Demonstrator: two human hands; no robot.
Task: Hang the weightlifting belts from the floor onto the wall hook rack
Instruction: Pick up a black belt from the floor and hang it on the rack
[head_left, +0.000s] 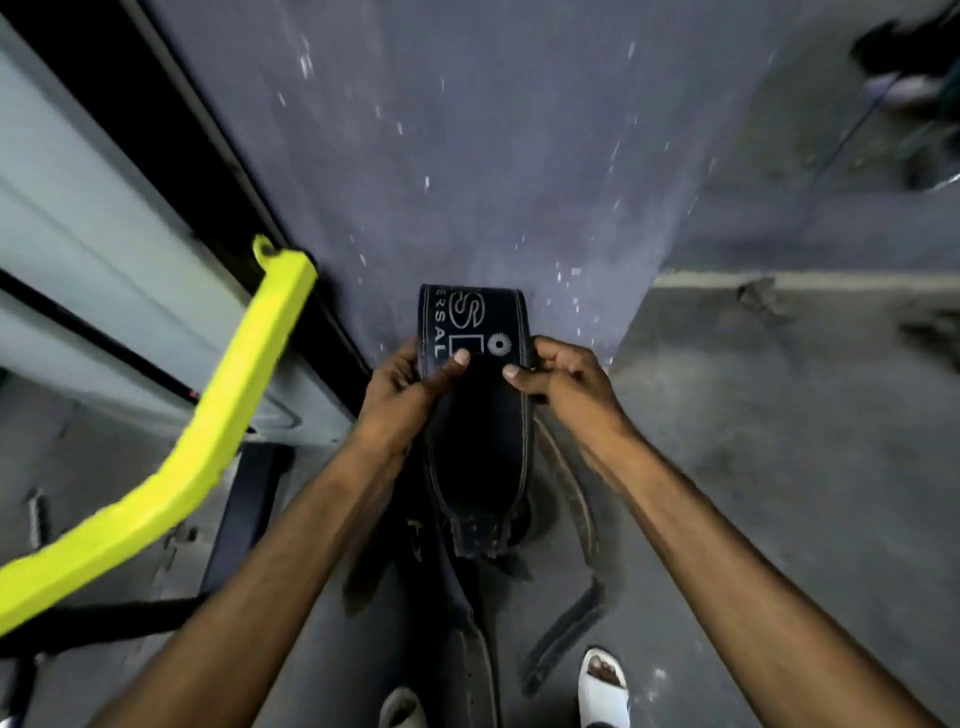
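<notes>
"Head view is up. What do you have on the belt?"

"I see a dark belt (478, 415) with pale stitching and white lettering, held up in front of the grey-blue wall (467, 156). Its upper end stands flat against the wall and its lower end hangs down between the forearms."

"And the hands?"

"I read the left hand (410, 384) as gripping the belt's left edge, thumb laid across the front and fingers curled behind. The right hand (566, 379) pinches the right edge in the same way, thumb on the front face and the other fingers bent round the rim. Both are closed on it; neither is loose."

"Anything else of the job in sight?"

"I count more belts (467, 649) lying on the grey floor (779, 467) below the held one, near a foot in a white sandal (602, 680). I cannot tell how many; they are dark and blurred. A yellow bar (208, 441) slants across the left side, apart from the hands."
</notes>
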